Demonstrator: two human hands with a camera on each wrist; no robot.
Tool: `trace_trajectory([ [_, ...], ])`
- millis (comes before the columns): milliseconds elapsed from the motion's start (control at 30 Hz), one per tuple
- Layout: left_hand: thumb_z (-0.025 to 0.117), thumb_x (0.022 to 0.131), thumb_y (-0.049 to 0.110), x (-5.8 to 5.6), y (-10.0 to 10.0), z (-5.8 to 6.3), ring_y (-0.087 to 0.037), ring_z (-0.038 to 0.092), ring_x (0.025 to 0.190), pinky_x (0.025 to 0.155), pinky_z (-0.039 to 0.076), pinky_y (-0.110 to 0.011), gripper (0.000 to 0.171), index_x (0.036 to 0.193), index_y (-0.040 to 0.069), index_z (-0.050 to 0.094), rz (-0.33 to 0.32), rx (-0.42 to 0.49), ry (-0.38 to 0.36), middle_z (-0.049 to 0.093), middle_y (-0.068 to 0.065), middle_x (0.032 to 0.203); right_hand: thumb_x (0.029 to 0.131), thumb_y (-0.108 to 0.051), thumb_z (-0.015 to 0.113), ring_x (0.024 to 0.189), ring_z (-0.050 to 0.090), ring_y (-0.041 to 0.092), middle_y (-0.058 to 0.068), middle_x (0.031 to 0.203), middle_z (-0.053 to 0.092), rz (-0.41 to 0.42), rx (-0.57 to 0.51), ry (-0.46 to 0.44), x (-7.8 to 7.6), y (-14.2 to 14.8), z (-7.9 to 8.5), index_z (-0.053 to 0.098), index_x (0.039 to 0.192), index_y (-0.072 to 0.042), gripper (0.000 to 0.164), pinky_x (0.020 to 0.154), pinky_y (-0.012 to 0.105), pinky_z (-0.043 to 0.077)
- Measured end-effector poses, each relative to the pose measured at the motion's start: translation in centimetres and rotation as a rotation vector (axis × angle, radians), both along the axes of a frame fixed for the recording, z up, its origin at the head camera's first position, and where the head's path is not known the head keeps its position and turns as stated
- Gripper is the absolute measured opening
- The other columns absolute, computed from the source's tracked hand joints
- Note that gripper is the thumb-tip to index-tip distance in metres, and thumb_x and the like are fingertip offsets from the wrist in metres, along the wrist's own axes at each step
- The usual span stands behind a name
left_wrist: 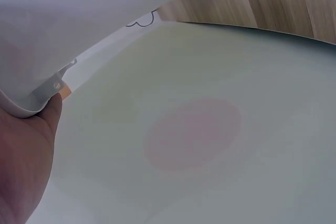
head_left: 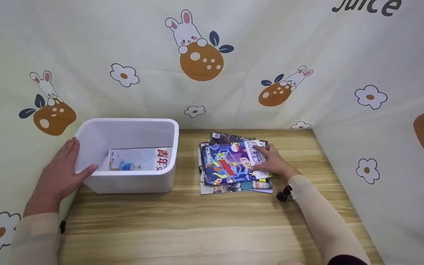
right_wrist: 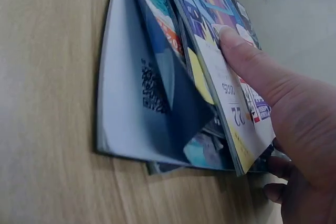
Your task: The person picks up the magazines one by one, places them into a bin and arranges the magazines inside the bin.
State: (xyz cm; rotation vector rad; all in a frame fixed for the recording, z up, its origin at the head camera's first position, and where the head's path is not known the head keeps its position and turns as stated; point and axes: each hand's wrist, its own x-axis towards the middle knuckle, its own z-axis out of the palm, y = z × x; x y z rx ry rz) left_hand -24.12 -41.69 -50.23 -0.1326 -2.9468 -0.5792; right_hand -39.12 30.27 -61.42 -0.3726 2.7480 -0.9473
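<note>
A white plastic bin stands on the left of the wooden surface, with a magazine lying inside it. My left hand holds the bin's left rim at the near corner, thumb over the edge; the left wrist view has part of that hand against the rim's underside. To the right lies a loose stack of magazines. My right hand grips the right edge of the top magazine, a colourful one. In the right wrist view the thumb lies on its cover, with other fingers curled at the edge.
Beneath the top one, several magazines are fanned unevenly, one with a bent corner. A pale curtain printed with rabbits and oranges encloses the back and sides of the wooden surface. A gap of bare wood separates bin and stack.
</note>
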Motion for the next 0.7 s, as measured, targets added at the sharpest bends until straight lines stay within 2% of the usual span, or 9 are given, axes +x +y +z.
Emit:
trace_trajectory([
  [100,0.06,0.103,0.071,-0.3,0.1,-0.1,-0.054,0.008,0.167,0.121,0.018,-0.085,0.116,0.176,0.001,0.002,-0.006,-0.001,-0.002,0.006,-0.031,0.181,0.077,-0.059,0.099,0.135,0.041,0.043,0.026,0.15,0.033,-0.044,0.006,-0.024,0.1,-0.2,0.1,0.039,0.174,-0.028,0.118,0.121,0.065,0.041],
  [133,0.06,0.103,0.071,-0.2,0.0,-0.1,-0.054,0.008,0.167,0.121,0.018,-0.086,0.116,0.176,0.001,0.002,-0.005,-0.001,-0.002,0.006,-0.031,0.181,0.077,-0.06,0.098,0.14,0.04,0.046,0.029,0.155,0.03,-0.052,0.007,-0.039,0.1,-0.3,0.2,0.038,0.174,-0.028,0.119,0.123,0.068,0.039],
  [233,0.06,0.103,0.07,0.1,-0.3,-0.2,-0.054,0.008,0.166,0.121,0.018,-0.086,0.116,0.176,0.001,0.002,0.002,0.005,-0.002,0.005,-0.031,0.182,0.077,-0.059,0.098,0.158,0.022,0.056,0.036,0.174,0.007,-0.072,-0.011,-0.121,0.2,-1.0,0.7,0.035,0.175,-0.032,0.12,0.128,0.073,0.028],
  [367,0.06,0.103,0.069,0.1,-0.3,-0.1,-0.054,0.007,0.167,0.122,0.017,-0.085,0.115,0.175,-0.001,0.003,0.001,0.008,-0.004,0.006,-0.031,0.181,0.076,-0.05,0.102,0.163,0.0,0.061,0.035,0.177,-0.018,-0.117,-0.068,-0.199,0.5,-1.6,1.6,0.033,0.176,-0.034,0.122,0.13,0.075,0.017],
  [533,0.061,0.103,0.069,0.1,-0.4,0.1,-0.054,0.007,0.167,0.122,0.016,-0.085,0.116,0.175,-0.001,0.003,0.003,0.009,0.0,0.006,-0.032,0.181,0.076,-0.037,0.104,0.163,-0.002,0.062,0.034,0.176,-0.027,-0.157,-0.133,-0.268,0.7,-1.9,2.2,0.03,0.177,-0.032,0.125,0.132,0.071,0.016],
  [633,0.062,0.102,0.069,0.2,-0.4,0.0,-0.054,0.007,0.167,0.121,0.016,-0.086,0.116,0.176,0.001,0.003,0.003,0.012,0.002,0.006,-0.031,0.181,0.077,-0.035,0.103,0.163,0.007,0.063,0.034,0.176,-0.027,-0.175,-0.116,-0.281,0.7,-2.0,2.2,0.029,0.177,-0.032,0.125,0.131,0.069,0.024],
  [700,0.062,0.102,0.069,0.3,-0.5,-0.1,-0.054,0.007,0.167,0.12,0.016,-0.086,0.116,0.176,0.002,0.003,0.003,0.013,0.002,0.006,-0.03,0.182,0.076,-0.035,0.103,0.162,0.011,0.064,0.035,0.176,-0.025,-0.176,-0.108,-0.274,0.7,-2.1,2.0,0.028,0.178,-0.032,0.126,0.13,0.07,0.025],
])
